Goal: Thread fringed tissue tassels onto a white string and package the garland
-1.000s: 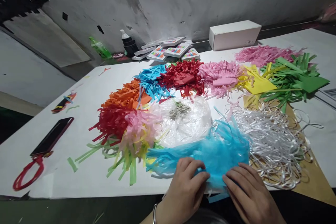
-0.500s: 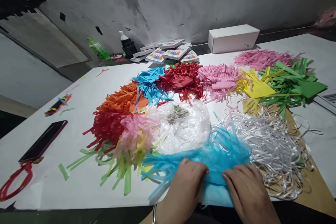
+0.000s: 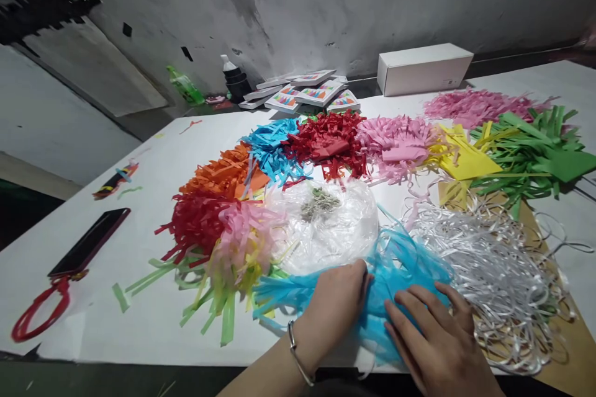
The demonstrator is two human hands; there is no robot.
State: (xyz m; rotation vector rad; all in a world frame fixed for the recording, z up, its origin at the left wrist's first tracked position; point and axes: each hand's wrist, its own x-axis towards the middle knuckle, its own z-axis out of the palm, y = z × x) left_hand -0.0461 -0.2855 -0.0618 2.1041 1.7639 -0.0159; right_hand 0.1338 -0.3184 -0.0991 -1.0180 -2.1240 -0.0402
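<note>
Blue fringed tissue paper [image 3: 395,260] lies at the near edge of the table, its cut strips fanning out to the left and to the upper right. My left hand [image 3: 336,298], with a metal bangle at the wrist, is closed on the middle of this tissue paper; the fingertips are partly hidden. Over the paper's uncut near part rests my right hand [image 3: 433,335], fingers spread and laid on the blue sheet. Just beyond my hands is a bundle of clear plastic [image 3: 326,236] with a dry greyish-green clump on it.
Fringed paper bundles in red [image 3: 195,223], orange [image 3: 218,173], pink [image 3: 395,142], yellow [image 3: 468,158] and green [image 3: 531,155] form an arc. White ribbon [image 3: 484,260] lies tangled at right. A phone [image 3: 90,242] lies left; small boxes [image 3: 319,93] and a white box [image 3: 423,71] stand behind.
My right hand has gone from gripping the blue tissue paper to lying spread over it. My left hand has shifted slightly up and stays closed on the paper. The view has turned slightly left.
</note>
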